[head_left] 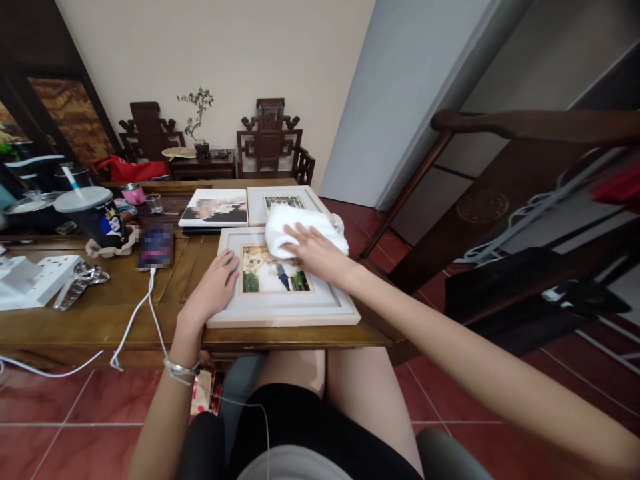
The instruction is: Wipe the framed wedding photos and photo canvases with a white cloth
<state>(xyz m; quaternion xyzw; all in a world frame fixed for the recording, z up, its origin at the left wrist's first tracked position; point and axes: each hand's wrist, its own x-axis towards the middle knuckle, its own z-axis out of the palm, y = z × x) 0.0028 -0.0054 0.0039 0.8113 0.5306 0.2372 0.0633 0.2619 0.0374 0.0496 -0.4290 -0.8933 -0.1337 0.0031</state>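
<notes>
A framed photo (345, 308) with a pale wooden edge and wide white mat lies flat at the front of the table. On its left border rests my left hand (216, 283), fingers spread out over the frame. My right hand (315, 253) presses a folded white cloth (285, 223) onto the upper right part of the same frame, its fingers laid over the fabric. Behind it lies a second pale frame (257, 195), partly covered by the cloth. A photo board (235, 207) sits to the left of that one, on top of something dark.
On the wooden table (190, 260) are a phone (155, 247) with a white charging cable, a lidded black cup (103, 217), a power strip (60, 273), a clear hair clip (80, 283) and a small glass (154, 203). A wooden chair (415, 207) stands close on the right.
</notes>
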